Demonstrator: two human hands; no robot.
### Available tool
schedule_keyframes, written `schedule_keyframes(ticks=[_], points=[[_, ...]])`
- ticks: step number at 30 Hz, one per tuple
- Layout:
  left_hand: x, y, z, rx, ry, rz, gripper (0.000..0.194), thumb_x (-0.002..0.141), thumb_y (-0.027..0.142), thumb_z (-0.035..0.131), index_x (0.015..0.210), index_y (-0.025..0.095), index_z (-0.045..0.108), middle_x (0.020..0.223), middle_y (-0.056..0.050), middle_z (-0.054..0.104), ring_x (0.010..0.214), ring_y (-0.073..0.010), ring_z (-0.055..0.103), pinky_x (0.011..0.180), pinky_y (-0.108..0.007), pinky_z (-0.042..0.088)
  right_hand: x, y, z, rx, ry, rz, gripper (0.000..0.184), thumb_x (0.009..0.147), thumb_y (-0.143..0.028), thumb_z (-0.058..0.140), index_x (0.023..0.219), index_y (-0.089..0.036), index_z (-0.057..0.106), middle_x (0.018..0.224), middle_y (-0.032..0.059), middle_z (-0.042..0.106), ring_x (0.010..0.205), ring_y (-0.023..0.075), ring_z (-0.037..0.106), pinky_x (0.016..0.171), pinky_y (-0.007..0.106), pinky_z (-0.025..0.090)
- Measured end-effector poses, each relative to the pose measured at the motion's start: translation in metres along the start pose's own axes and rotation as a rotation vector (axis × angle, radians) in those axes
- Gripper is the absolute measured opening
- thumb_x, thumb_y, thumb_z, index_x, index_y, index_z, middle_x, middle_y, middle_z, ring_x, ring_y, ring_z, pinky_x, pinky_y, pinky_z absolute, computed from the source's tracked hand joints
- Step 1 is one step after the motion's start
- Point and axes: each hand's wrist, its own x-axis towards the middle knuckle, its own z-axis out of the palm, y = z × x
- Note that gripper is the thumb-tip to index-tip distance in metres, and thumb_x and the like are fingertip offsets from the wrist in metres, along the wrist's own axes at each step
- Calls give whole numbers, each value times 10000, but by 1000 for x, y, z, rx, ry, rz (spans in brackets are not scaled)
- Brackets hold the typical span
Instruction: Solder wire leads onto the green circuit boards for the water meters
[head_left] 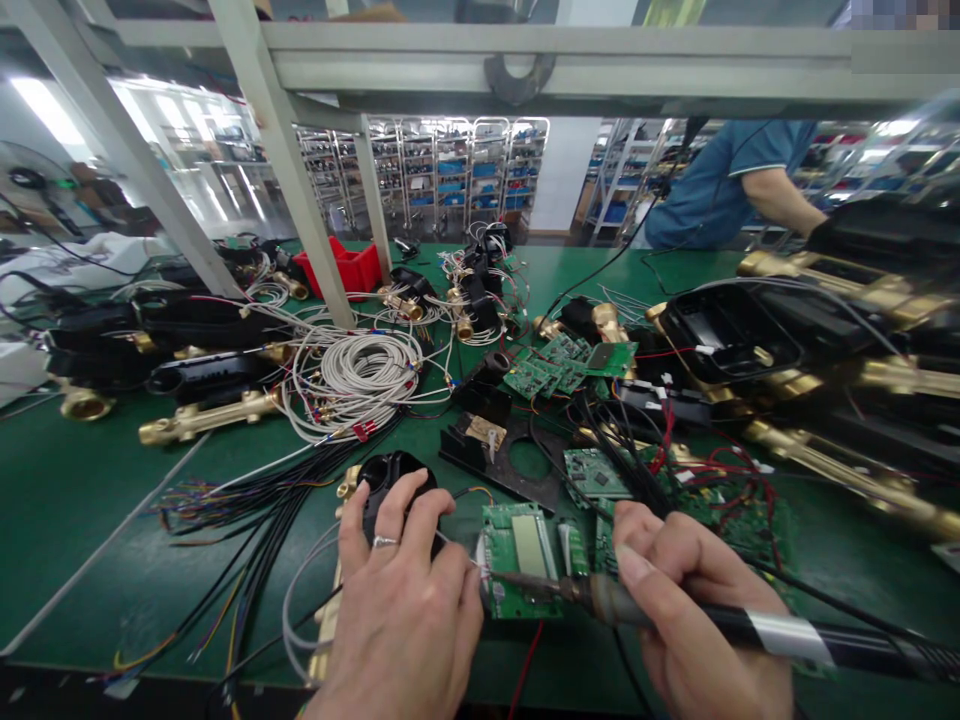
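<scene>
Black along its handle, the soldering iron [611,600] is held pen-fashion in the right grip [697,580], its tip pointing left toward the board's near-left edge. Working well here probably means a steady wrist, brief contact, and a hot tip kept clear of the left grip [412,590], whose thumb and forefinger are just beside it. That grip arches over a black housing [397,470]; whether it pinches a thin wire, I cannot tell. Between both grips lies the green circuit board [521,550], just right of the left one.
</scene>
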Motion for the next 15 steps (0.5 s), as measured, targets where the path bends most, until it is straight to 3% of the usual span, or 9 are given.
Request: schedule_keyframes(ticks=[6,15], points=[[2,0,-3,-9,-71,-24,268,949,194,521,759,236,704,1209,-76,716,1350,-350,490,1162,-656,225,2,2,1,-15,-26,-27,418,1000,-189,641,651,-196,410,627,-58,423,616,116,435,786,354,397],[4,-2,-5,-27,-35,-17,263,937,173,508,761,240,691,1177,-60,729,1311,-355,532,1124,-692,282,3,0,2,-39,-27,-12,427,1000,-208,644,647,-193,404,625,-57,418,618,112,434,744,326,398]])
